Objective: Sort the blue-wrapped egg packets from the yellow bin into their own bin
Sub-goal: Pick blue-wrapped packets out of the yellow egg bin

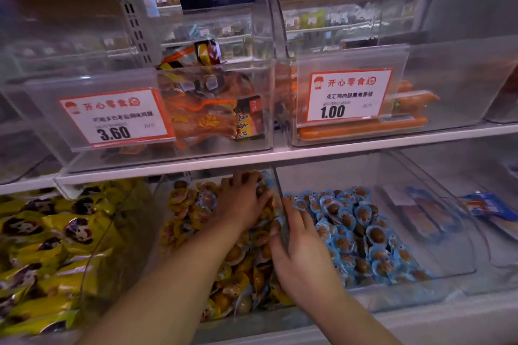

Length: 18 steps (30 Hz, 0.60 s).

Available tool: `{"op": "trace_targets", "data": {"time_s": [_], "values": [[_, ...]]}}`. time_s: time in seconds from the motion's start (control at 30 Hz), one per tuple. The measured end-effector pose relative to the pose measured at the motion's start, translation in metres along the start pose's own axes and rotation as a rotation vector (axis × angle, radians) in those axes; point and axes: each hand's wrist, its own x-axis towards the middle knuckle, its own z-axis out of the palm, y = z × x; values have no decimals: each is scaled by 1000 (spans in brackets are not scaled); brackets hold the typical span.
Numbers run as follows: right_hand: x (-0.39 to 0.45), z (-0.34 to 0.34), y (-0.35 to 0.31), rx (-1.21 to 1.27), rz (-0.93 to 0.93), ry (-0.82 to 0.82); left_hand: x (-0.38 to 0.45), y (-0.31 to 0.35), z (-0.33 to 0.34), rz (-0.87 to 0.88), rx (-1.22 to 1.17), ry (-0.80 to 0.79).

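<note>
The yellow bin (165, 193) in the middle of the lower shelf holds yellow-wrapped egg packets (238, 260). A blue-wrapped egg packet (208, 199) lies among them. My left hand (242, 202) reaches deep into this bin, and its fingers curl over a few packets at the back, one of them blue-edged (266, 176). To the right, the clear bin (448, 269) is filled with blue-wrapped egg packets (361, 230). My right hand (297, 249) straddles the wall between the two bins. Its thumb is on the yellow side and its straight fingers lie over the blue packets.
A bin of larger yellow snack bags (56, 246) stands at the left, and flat blue packs (487, 207) lie at the far right. Just above my hands runs the upper shelf edge (280, 157), carrying clear bins with price tags (115, 117), orange snack packs (213, 109) and sausages (364, 129).
</note>
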Motion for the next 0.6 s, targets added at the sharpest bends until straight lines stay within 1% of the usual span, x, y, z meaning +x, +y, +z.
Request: {"op": "trace_targets", "data": {"time_s": [0.1, 0.23, 0.3, 0.33, 0.4, 0.47, 0.5, 0.53, 0.6], "values": [[0, -2, -1, -1, -7, -14, 0, 4, 2, 85, -106, -4], [0, -3, -3, -2, 8, -29, 12, 2, -6, 151, -243, -110], [-1, -4, -4, 9, 12, -31, 13, -3, -8, 146, -324, -155], [-1, -4, -4, 17, 15, -33, 11, -6, -10, 111, -415, -160], [-1, -5, -3, 17, 15, -31, 3, -13, -21, -9, -659, -129], [-1, -5, -2, 21, 7, -24, -13, -18, -41, -159, -895, -56], [-1, -5, -2, 25, 1, -21, -23, -20, -51, -224, -1055, -22], [-1, -5, -3, 23, -1, -24, -35, -20, -62, -285, -1268, -4], [0, -6, -5, 3, 18, -50, -63, -19, -83, -422, -1748, -51]]}}
